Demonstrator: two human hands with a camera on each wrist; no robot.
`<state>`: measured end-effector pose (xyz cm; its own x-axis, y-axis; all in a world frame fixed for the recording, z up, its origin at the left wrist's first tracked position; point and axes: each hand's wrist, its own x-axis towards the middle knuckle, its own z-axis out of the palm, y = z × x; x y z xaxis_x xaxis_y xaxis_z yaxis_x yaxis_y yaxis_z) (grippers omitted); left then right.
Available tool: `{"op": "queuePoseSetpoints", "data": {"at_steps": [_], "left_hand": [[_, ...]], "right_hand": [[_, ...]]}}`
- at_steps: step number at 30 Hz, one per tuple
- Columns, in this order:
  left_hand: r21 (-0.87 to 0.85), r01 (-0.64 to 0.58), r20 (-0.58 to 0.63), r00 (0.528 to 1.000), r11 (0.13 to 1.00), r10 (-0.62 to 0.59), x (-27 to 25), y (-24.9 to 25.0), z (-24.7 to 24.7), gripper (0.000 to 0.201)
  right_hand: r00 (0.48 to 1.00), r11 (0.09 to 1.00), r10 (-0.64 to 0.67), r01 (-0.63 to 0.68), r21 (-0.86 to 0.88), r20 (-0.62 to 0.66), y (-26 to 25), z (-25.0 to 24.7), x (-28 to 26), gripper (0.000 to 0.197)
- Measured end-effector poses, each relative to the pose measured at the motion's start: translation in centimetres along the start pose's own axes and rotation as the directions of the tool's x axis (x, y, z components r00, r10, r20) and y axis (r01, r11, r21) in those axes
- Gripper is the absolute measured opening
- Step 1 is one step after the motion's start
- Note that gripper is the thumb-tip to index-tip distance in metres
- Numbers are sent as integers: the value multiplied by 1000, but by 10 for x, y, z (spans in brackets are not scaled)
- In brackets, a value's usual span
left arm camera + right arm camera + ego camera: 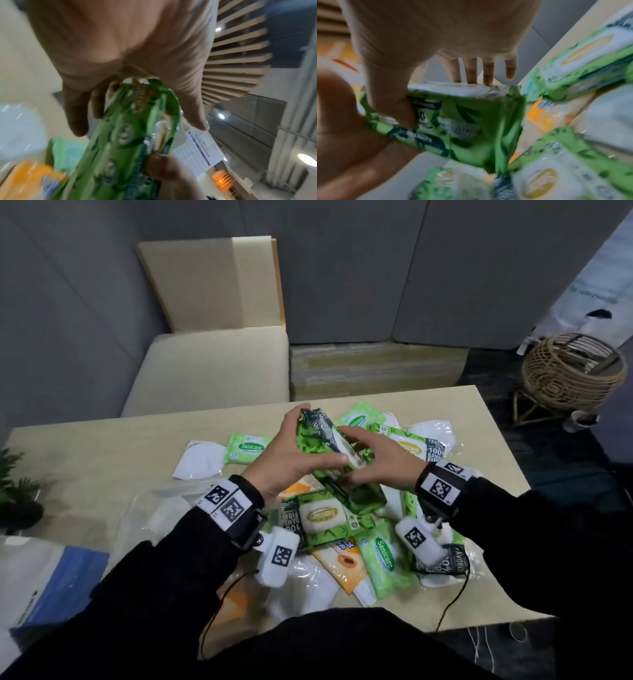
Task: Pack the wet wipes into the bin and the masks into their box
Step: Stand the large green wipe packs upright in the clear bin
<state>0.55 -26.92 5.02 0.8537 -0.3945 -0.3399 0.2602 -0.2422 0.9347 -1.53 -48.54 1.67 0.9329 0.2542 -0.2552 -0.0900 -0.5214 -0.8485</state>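
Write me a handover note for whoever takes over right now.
Left hand and right hand both grip one green wipes pack, held up above the pile.
Other wipes packs and masks lie mixed on the table. A clear bin sits under the left wrist; its contents are unclear.
Done: nothing clearly packed.
Left: nearly all wipes and masks. The mask box can't be identified.

Wipes pack [337, 460] between hands, above pile [342, 535] on table [102, 460].

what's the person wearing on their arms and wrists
Long black sleeves cover both arms. The left hand and right hand are bare. Each wrist has a black band with white square-code tags, a white tagged camera block hanging below it, and a thin black cable.
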Motion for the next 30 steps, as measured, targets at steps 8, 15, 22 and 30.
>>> {"op": "queuePoseSetpoints", "data": {"at_steps": [8, 15, 22, 30], "left_hand": [[206, -205, -165, 956, 957, 241, -45, 41, -64, 104], [375, -105, -322, 917, 921, 236, -70, 29, -106, 110], [504, -111, -207, 947, 857, 244, -131, 40, -185, 60], [728, 178, -444, 858, 662, 258, -139, 20, -215, 61]], "right_hand": [[963, 918, -170, 77, 389, 210, -71, 11, 9, 48], [977, 969, -214, 210, 127, 15, -115, 69, 32, 70], [945, 950, -253, 203, 236, 207, -154, 95, 54, 65], [979, 966, -158, 127, 225, 127, -183, 141, 99, 59]]}}
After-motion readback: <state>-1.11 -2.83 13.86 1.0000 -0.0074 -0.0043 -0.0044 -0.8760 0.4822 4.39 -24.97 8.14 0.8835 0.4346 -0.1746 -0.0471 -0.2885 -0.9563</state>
